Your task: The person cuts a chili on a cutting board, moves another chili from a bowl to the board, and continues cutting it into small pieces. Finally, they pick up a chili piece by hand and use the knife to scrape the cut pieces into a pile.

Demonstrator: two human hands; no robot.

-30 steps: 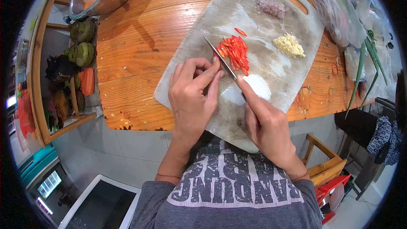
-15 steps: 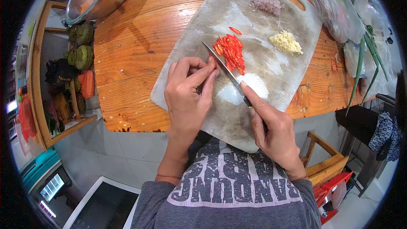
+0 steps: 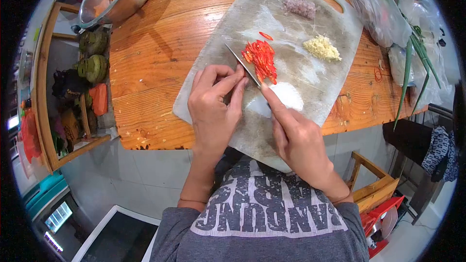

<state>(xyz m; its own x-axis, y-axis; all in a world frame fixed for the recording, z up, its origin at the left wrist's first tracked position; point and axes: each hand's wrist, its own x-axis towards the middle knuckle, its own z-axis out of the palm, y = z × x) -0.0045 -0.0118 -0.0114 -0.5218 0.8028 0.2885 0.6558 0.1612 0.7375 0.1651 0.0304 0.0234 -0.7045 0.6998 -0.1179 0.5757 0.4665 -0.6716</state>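
Note:
My left hand (image 3: 216, 99) has its fingertips pinched together at the knife's left side, over the cutting board (image 3: 206, 80). A red chili is in that pinch, almost wholly hidden by the fingers now. My right hand (image 3: 303, 143) grips a knife (image 3: 239, 60), its forefinger stretched along the top of the blade and its handle covered by the palm. Just right of the blade lies a heap of sliced red chili (image 3: 261, 60), with one loose slice (image 3: 265, 35) above it. Minced garlic (image 3: 322, 48) and chopped purplish shallot or onion (image 3: 299, 8) form separate piles farther up the board.
A steel bowl (image 3: 127, 7) with carrots stands at the table's (image 3: 141, 68) upper left. Plastic bags (image 3: 376, 7) and long green leaves (image 3: 407, 75) lie at the right edge. Left of the table is a wooden rack (image 3: 43, 92) with vegetables. A wooden stool (image 3: 374, 187) stands lower right.
My right hand has moved up and left, sliding the knife farther toward the upper left past my left fingertips. The red chili in my left hand shows less than before.

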